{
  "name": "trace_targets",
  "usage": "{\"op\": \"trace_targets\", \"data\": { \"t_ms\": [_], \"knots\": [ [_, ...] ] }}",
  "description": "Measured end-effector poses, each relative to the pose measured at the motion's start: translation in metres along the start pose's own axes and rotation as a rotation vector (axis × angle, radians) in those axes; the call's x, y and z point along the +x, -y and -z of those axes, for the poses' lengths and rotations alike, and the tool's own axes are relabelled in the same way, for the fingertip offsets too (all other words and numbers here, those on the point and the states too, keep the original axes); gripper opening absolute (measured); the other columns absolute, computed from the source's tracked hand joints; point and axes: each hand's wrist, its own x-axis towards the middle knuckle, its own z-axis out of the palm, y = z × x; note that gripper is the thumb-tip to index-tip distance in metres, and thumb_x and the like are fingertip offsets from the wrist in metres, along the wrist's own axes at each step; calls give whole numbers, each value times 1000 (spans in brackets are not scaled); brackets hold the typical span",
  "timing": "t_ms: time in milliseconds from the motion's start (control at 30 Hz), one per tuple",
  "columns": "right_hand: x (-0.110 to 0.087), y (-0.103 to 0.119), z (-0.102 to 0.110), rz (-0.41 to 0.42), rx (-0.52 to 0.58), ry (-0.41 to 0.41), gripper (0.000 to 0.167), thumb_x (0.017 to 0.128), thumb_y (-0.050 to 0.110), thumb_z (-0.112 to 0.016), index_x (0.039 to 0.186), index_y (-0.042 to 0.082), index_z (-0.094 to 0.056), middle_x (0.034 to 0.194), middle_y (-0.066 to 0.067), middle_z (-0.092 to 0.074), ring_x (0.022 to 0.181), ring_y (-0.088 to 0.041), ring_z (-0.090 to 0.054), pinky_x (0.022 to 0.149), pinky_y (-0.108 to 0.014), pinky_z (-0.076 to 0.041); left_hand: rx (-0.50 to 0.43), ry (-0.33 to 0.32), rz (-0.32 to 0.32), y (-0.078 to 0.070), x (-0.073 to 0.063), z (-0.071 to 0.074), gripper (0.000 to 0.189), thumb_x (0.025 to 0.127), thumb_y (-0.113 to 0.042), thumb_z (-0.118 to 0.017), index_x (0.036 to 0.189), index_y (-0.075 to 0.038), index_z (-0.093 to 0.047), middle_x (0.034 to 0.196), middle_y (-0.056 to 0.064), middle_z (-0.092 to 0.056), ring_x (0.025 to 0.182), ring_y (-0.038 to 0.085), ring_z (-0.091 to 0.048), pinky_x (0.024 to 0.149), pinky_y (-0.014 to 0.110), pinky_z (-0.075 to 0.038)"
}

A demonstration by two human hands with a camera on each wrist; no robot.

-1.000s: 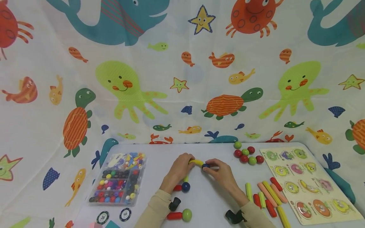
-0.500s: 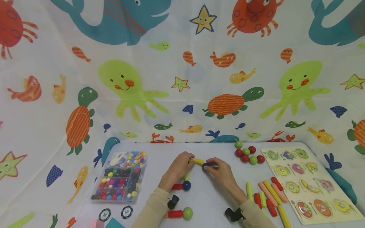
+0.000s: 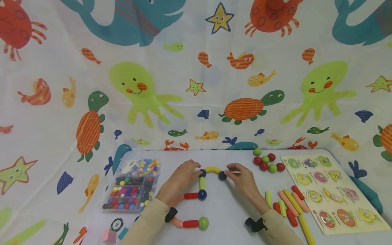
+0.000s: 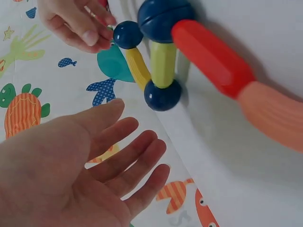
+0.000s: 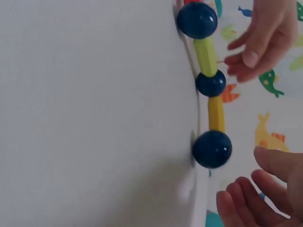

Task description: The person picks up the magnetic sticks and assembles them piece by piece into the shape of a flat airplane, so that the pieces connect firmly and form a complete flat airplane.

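Note:
A chain of building sticks and balls lies on the white table. Its top is a yellow curved stick (image 3: 212,169) between two dark blue balls, the right ball (image 3: 222,175) and the left ball (image 3: 202,173). Below runs a light green stick (image 3: 202,183) to a third blue ball (image 4: 165,19), then a red stick (image 4: 213,59) and a salmon curved stick (image 4: 274,113). A green ball (image 3: 203,223) ends the chain. Beside the left ball is my left hand (image 3: 183,175), fingers spread and holding nothing. My right hand (image 3: 243,178) is loosely open beside the right ball, apart from it in the right wrist view.
Loose sticks (image 3: 291,204) lie right of my right forearm, near a fruit puzzle board (image 3: 309,180). Red and green balls (image 3: 264,166) cluster at the back. A compartment box of beads (image 3: 131,185) stands left, with a chip (image 3: 117,224) and blocks (image 3: 109,235) in front.
Both hands have let go of the yellow curved stick and its blue ball and drawn apart. The left hand shifted left, uncovering the left blue ball and the salmon curve.

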Motion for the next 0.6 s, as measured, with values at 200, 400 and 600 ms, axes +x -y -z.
{"op": "trace_targets", "data": {
  "t_ms": [200,400,600],
  "knots": [
    [-5,-10,32,25,-29,-27,34,96,27,-72,125,11,-68,120,-6,-72,115,-26,-67,97,-39,-57,6,-20,-5,11,-15,-1,34,99,-26,-67,129,-10,-67,124,11,-66,117,25,-62,104,45,-52],
    [-18,-33,78,0,-96,-90,38,98,34,-68,129,12,-65,123,-8,-70,117,-27,-65,89,-11,-51,-36,-46,-1,18,-30,-5,34,98,-25,-68,128,-9,-68,124,11,-67,117,26,-62,103,47,-53],
    [-50,-50,117,-111,-202,-163,43,99,45,-64,129,15,-66,123,-11,-71,110,-27,-66,74,-13,-51,-78,-46,-11,25,-36,-11,32,99,-26,-66,127,-9,-68,121,9,-66,114,24,-62,102,46,-53]
  ]
}}
